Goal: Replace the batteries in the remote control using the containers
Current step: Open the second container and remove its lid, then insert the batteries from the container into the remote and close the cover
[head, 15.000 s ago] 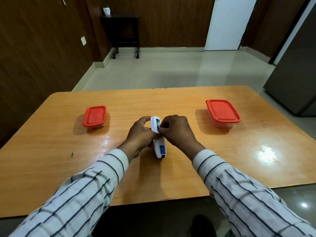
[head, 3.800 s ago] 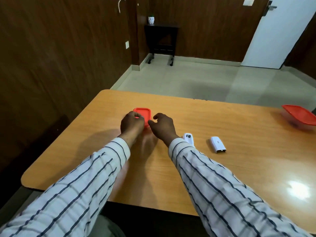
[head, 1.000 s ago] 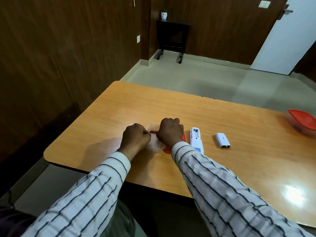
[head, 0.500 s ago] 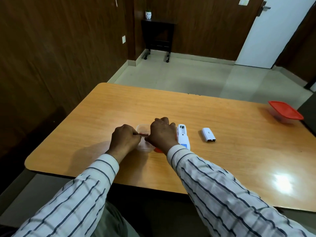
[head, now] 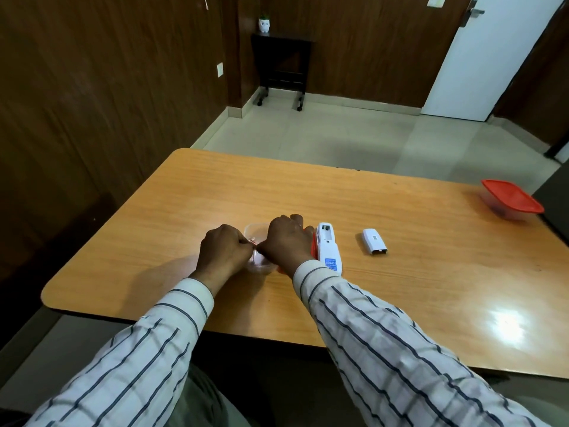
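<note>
A small clear container (head: 258, 232) stands open on the table, mostly hidden by my hands. My left hand (head: 223, 252) and my right hand (head: 284, 240) meet above it, fingers closed on a small reddish item (head: 254, 242), probably a battery. Its red lid (head: 313, 246) lies under my right hand, only an edge showing. The white remote control (head: 328, 248) lies face down just right of it, battery bay uncovered. The white battery cover (head: 374, 242) lies further right.
A second clear container with a red lid (head: 511, 199) stands closed at the table's far right edge (head: 551, 229). The wooden table (head: 400, 288) shows glare at the right front. A dark wall runs along the left; a small black stand sits beyond.
The small container, closed 3.8 s ago, now stands open with its lid beside it. Over the last second both hands stay together above it, pinching the small reddish item.
</note>
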